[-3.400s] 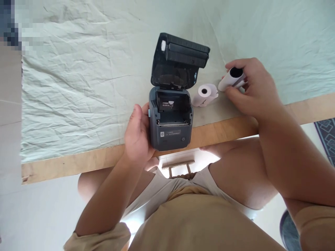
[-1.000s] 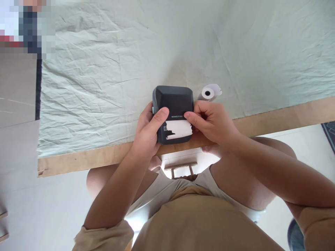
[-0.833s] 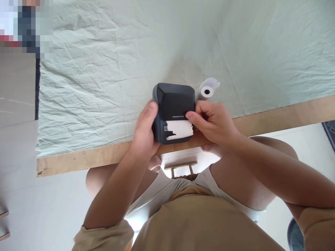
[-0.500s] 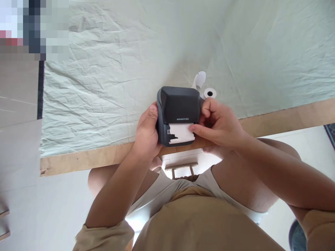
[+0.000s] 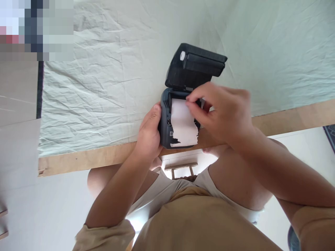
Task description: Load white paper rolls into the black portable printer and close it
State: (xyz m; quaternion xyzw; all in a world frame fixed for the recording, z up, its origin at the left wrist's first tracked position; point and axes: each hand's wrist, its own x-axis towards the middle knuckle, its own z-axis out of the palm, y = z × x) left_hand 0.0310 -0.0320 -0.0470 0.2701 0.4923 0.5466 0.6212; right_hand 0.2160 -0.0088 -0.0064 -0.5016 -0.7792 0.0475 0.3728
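Observation:
A small dark label printer (image 5: 165, 115) stands at the table's front edge, its lid (image 5: 199, 66) swung up and back, showing a black roller and a white knob inside. White paper (image 5: 184, 122) with a torn, ragged end lies from the compartment over the printer's front. My left hand (image 5: 149, 130) grips the printer's left side. Over the right part of the open compartment is my right hand (image 5: 220, 109), slightly blurred, thumb and forefinger pinched at the paper's upper right edge. Whether paper is between these fingertips is too small to tell.
A pale green cloth (image 5: 117, 69) covers the table, with a bare wooden strip (image 5: 91, 160) along the front edge. My legs and a wooden stool or rung (image 5: 180, 166) show below. A dark round object (image 5: 293, 238) stands at the lower right.
The printer's lid has gone from closed to raised, exposing the paper inside. My right hand has moved up from the front paper to the compartment. The small white roll behind is now out of sight.

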